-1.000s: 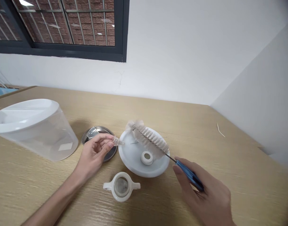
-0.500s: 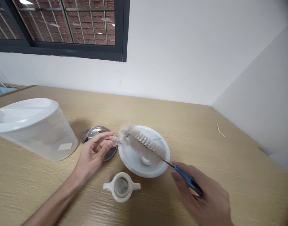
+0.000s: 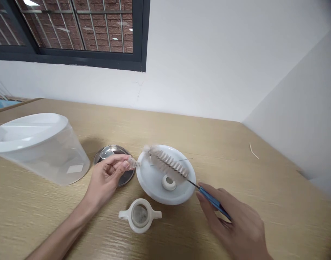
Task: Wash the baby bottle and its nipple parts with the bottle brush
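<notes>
Pinching a clear plastic part [image 3: 134, 163], left hand [image 3: 108, 173]; right hand [image 3: 233, 224] grips a bottle brush [image 3: 168, 166].

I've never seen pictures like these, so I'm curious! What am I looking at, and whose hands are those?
Those are a real person's two hands, not a machine. The pictures come from one camera worn on the person's head, so you see what they see when looking down.

The left hand pinches a small clear piece. The right hand holds a brush with a blue handle, and its pale bristles are over a round white lid.

Also on the wooden table are a big clear tub with a white rim, a steel disc just under the left hand, and a little white piece with two handles.
</notes>
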Motion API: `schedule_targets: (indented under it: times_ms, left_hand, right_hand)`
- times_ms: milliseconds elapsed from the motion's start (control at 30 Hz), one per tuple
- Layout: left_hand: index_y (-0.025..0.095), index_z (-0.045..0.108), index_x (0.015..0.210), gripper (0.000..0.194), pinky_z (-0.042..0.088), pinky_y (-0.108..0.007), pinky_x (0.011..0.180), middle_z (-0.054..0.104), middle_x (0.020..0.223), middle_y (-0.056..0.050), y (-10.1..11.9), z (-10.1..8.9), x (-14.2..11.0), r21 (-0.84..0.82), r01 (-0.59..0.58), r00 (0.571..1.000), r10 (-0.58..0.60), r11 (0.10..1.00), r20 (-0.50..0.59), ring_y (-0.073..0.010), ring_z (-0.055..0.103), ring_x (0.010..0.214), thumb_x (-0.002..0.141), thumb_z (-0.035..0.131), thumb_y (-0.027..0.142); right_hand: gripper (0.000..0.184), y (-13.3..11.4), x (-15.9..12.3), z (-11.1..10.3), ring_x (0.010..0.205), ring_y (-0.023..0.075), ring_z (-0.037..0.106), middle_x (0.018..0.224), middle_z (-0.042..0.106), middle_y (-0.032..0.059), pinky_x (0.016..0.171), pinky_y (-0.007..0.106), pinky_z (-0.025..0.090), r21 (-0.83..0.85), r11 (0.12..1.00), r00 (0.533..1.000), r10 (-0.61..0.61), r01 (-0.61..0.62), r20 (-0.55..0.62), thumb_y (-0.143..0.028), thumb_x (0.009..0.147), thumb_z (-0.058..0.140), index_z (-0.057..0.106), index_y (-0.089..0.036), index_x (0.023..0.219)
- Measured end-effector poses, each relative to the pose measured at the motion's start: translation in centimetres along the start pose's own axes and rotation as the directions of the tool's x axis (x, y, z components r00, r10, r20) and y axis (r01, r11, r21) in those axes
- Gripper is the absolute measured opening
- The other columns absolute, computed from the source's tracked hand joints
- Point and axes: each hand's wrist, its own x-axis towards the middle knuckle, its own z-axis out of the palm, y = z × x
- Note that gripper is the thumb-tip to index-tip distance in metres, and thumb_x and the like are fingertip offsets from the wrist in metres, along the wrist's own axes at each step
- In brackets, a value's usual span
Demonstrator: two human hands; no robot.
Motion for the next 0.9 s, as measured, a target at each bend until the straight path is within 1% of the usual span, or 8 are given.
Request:
schedule_targets:
  times_ms: [100,200,300,400,533,633,767,900]
  left_hand:
    - [0.02,0.078,0.095,0.031,0.065,-0.027,0.077,0.083,0.09,-0.007,-0.1,0.0,0.0,-0.001,-0.003,1.0,0.003,1.0,-0.007,-0.0194,0.079,0.08,0.082,0.082,0.048]
    - [0.02,0.079,0.097,0.031,0.065,-0.026,0.077,0.083,0.092,-0.007,-0.4,-0.1,0.1,0.02,-0.005,1.0,0.005,1.0,-0.019,-0.0197,0.079,0.081,0.082,0.082,0.047]
    - [0.019,0.079,0.098,0.032,0.064,-0.025,0.074,0.083,0.093,-0.008,-0.5,-0.2,0.2,0.044,-0.011,0.999,0.013,0.999,-0.044,-0.0189,0.078,0.079,0.081,0.083,0.047]
    - [0.019,0.08,0.095,0.031,0.065,-0.025,0.074,0.083,0.093,-0.008,-0.2,-0.1,0.1,0.033,-0.024,0.998,0.026,0.999,-0.052,-0.019,0.079,0.079,0.081,0.083,0.046]
    - [0.019,0.079,0.094,0.029,0.065,-0.025,0.078,0.083,0.091,-0.007,0.2,0.0,0.0,0.011,-0.032,0.999,0.032,0.999,-0.027,-0.019,0.079,0.081,0.081,0.083,0.045]
    - [0.019,0.079,0.095,0.029,0.064,-0.02,0.077,0.083,0.092,-0.006,0.1,0.0,0.0,0.014,-0.019,0.999,0.019,1.0,-0.03,-0.0165,0.079,0.081,0.081,0.083,0.044]
    - [0.02,0.08,0.096,0.029,0.061,-0.016,0.075,0.084,0.094,-0.007,-0.2,-0.2,0.1,0.026,-0.013,1.0,0.014,1.0,-0.012,-0.0146,0.078,0.081,0.081,0.083,0.044]
    - [0.021,0.082,0.096,0.028,0.06,-0.015,0.073,0.084,0.093,-0.006,-0.2,-0.3,0.0,0.05,-0.017,1.0,0.017,0.999,0.006,-0.014,0.077,0.081,0.081,0.083,0.044]
  right_hand:
    - [0.013,-0.3,-0.1,0.0,0.054,0.0104,0.063,0.076,0.072,-0.0004,0.053,0.023,0.048,-0.004,0.996,0.996,0.084,-0.085,-0.042,-0.021,0.097,0.066,0.068,-0.02,0.11]
    - [0.01,-1.0,-0.2,0.1,0.06,0.0126,0.067,0.082,0.074,0.0011,0.055,0.024,0.05,0.037,0.989,0.989,0.142,-0.141,-0.03,-0.025,0.099,0.063,0.068,-0.022,0.107]
    - [0.013,-1.3,-0.4,0.3,0.055,0.0101,0.063,0.08,0.072,-0.0004,0.053,0.022,0.047,0.101,0.987,0.992,0.123,-0.123,0.012,-0.023,0.099,0.063,0.068,-0.022,0.11]
    - [0.014,-0.9,-0.3,0.5,0.051,0.0083,0.059,0.075,0.07,-0.0018,0.05,0.021,0.045,0.085,0.99,0.994,0.112,-0.113,0.01,-0.019,0.096,0.066,0.069,-0.021,0.11]
    - [0.013,-0.3,-0.1,0.4,0.053,0.01,0.064,0.078,0.074,-0.0007,0.053,0.021,0.049,0.031,0.995,0.995,0.095,-0.094,-0.043,-0.021,0.095,0.068,0.069,-0.02,0.108]
    - [0.01,-0.5,-0.1,0.0,0.057,0.0121,0.067,0.079,0.074,0.0002,0.053,0.022,0.05,0.047,0.993,0.994,0.107,-0.105,-0.024,-0.025,0.098,0.064,0.068,-0.021,0.107]
    - [0.016,-0.7,-0.3,0.0,0.054,0.0087,0.063,0.079,0.072,-0.0012,0.053,0.02,0.047,0.081,0.995,0.997,0.059,-0.062,0.046,-0.02,0.098,0.063,0.066,-0.021,0.113]
    - [0.016,-0.4,-0.4,0.2,0.053,0.006,0.059,0.077,0.07,-0.002,0.053,0.019,0.045,0.113,0.993,0.999,0.037,-0.039,0.021,-0.017,0.096,0.065,0.066,-0.02,0.112]
